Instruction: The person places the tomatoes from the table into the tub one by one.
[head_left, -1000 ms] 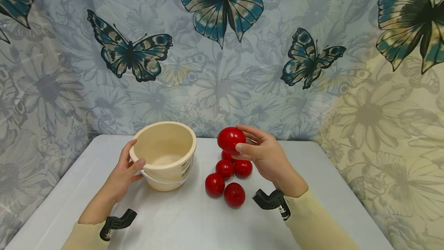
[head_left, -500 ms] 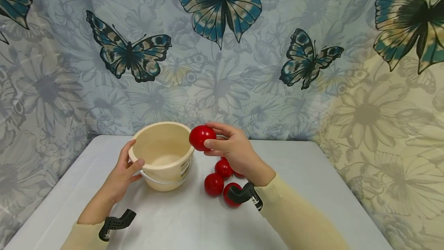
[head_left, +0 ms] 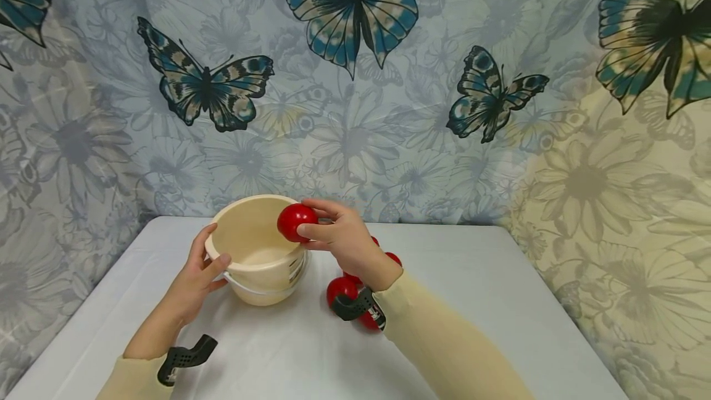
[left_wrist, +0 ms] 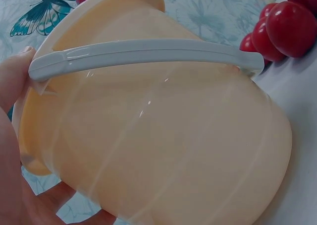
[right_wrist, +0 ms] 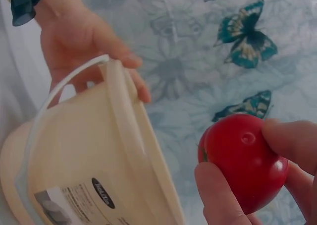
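Note:
A cream plastic bucket (head_left: 258,273) stands on the white table at left of centre, its mouth tipped slightly toward me. My left hand (head_left: 194,276) grips its left rim, thumb on the near side. In the left wrist view the pale handle (left_wrist: 148,52) hangs down across the bucket's outer wall. My right hand (head_left: 347,239) pinches a red tomato (head_left: 296,223) between thumb and fingers, over the right side of the bucket's rim. A bit of green shows on this tomato (right_wrist: 247,160) in the right wrist view.
Several more red tomatoes (head_left: 341,291) lie together on the table (head_left: 455,301) right of the bucket, partly hidden by my right forearm and its black wrist camera (head_left: 352,306). A butterfly-patterned cloth (head_left: 355,141) hangs behind the table.
My right hand has carried the tomato leftward from above the other tomatoes to the bucket's mouth. My left hand and the bucket have stayed in place.

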A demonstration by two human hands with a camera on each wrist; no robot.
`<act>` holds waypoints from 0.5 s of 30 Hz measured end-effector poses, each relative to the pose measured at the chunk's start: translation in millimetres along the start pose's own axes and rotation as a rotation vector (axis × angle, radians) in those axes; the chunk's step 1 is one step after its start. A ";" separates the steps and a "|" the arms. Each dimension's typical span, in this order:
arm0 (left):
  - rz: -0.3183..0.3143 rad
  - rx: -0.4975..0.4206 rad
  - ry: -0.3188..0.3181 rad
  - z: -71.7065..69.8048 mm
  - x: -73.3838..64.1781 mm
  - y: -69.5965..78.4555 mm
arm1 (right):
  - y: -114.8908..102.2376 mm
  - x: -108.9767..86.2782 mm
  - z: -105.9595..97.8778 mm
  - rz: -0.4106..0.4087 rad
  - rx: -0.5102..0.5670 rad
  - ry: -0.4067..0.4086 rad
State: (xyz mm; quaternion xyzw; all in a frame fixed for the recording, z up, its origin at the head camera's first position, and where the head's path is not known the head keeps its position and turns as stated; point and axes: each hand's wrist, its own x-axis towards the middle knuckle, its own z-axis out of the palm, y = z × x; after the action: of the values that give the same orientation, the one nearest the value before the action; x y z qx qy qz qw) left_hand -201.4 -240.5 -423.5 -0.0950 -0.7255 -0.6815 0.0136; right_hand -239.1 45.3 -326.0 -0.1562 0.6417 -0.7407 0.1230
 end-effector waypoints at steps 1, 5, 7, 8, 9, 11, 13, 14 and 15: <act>0.000 -0.002 -0.001 -0.1 -0.2 -0.1 | 1.6 1.6 2.3 0.003 -0.002 0.001; 0.005 -0.007 -0.005 -1.1 -0.5 0.6 | 9.0 8.2 11.9 0.014 -0.013 0.001; 0.006 -0.004 -0.003 -1.1 -0.3 0.7 | 12.9 11.5 16.0 0.017 -0.013 -0.003; 0.005 -0.002 -0.002 -1.2 -0.1 0.5 | 14.9 13.1 17.7 0.018 -0.016 -0.004; 0.005 0.003 -0.001 -1.1 0.0 0.3 | 16.5 14.4 19.3 0.020 -0.018 -0.001; 0.002 0.008 0.001 -1.0 0.7 -0.6 | 19.4 17.0 21.9 0.019 -0.014 0.006; -0.001 0.012 0.002 -1.2 1.1 -1.2 | 21.2 19.3 24.7 0.019 -0.019 0.019; -0.003 0.014 0.004 -1.5 1.3 -1.3 | 21.9 20.5 26.2 0.019 -0.024 0.023; -0.004 0.014 0.004 -1.8 1.3 -1.2 | 22.1 21.6 27.6 0.019 -0.030 0.026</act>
State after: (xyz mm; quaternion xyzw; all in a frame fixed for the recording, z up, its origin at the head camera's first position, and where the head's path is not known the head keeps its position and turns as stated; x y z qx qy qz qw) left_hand -203.1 -242.2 -424.4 -0.0918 -0.7304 -0.6767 0.0143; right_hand -248.7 8.7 -342.7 -0.1422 0.6557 -0.7318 0.1197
